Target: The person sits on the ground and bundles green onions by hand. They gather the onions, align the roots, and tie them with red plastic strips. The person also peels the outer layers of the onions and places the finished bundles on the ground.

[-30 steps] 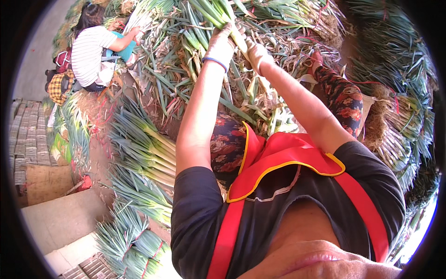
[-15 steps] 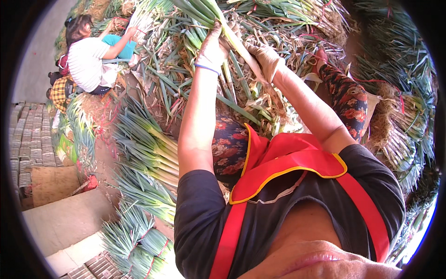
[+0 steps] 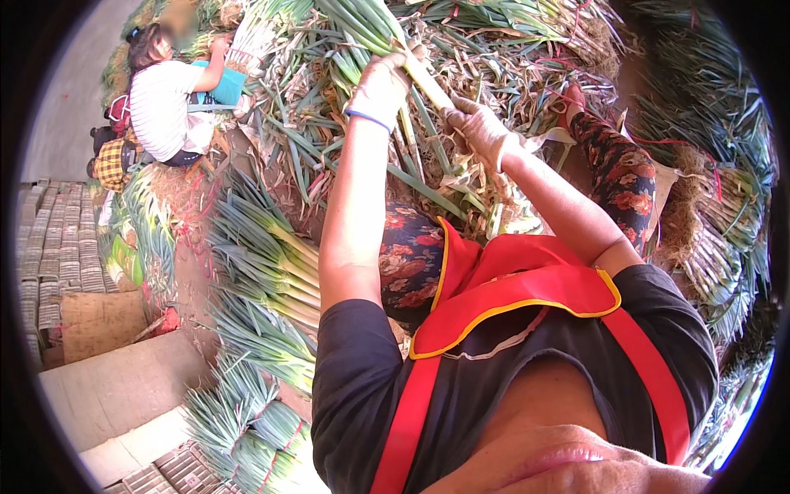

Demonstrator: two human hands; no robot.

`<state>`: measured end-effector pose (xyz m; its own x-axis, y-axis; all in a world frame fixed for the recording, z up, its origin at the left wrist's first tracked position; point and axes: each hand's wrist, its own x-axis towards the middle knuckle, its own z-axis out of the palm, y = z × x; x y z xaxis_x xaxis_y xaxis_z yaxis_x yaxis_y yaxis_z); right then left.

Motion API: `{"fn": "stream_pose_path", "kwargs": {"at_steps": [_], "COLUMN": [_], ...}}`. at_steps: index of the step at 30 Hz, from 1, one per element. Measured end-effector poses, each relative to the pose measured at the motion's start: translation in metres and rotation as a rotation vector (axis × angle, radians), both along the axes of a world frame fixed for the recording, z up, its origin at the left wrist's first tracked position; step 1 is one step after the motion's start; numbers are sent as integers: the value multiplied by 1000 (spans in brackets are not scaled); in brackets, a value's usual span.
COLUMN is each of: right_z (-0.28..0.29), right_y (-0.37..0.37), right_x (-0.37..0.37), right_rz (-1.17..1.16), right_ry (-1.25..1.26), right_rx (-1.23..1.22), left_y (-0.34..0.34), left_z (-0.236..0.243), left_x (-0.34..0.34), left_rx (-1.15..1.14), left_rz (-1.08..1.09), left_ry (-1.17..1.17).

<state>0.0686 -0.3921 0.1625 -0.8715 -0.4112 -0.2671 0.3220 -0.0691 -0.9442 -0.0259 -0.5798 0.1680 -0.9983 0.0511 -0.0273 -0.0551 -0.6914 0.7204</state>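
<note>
A long green onion slants across in front of me, its green leaves toward the upper left and its pale stalk toward the lower right. My gloved left hand is closed round it, just below the leaves. Lower down, my gloved right hand grips the root end of the stalk and covers it. Beneath both hands lies a heap of loose green onions and dry peeled leaves. A blue band circles my left wrist.
Green onions lie in a row left of my legs, with tied bundles nearer. More bundles stand at the right. A person in a striped shirt sits at the far left. Stacked bricks and a brown board are at the left edge.
My right hand has moved down and right along the stalk, now covering the root end and brown outer skin that showed before. My left hand has barely shifted.
</note>
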Motion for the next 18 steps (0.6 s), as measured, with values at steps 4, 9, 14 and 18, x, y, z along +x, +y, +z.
{"fn": "stream_pose_path", "kwargs": {"at_steps": [4, 9, 14, 18], "right_z": [-3, 3, -27, 19], "right_y": [-5, 23, 24, -2], "right_x": [-2, -15, -57, -60], "right_rz": [-84, 496, 171, -197], "right_ry": [32, -509, 302, 605], "right_rx": [7, -831, 253, 342], "left_y": [4, -4, -4, 6], "left_z": [1, 22, 6, 7], "left_x": [6, 23, 12, 10], "left_rx": [-137, 163, 57, 42], "left_rz": [35, -320, -207, -121], "left_ry": [7, 114, -12, -64]}}
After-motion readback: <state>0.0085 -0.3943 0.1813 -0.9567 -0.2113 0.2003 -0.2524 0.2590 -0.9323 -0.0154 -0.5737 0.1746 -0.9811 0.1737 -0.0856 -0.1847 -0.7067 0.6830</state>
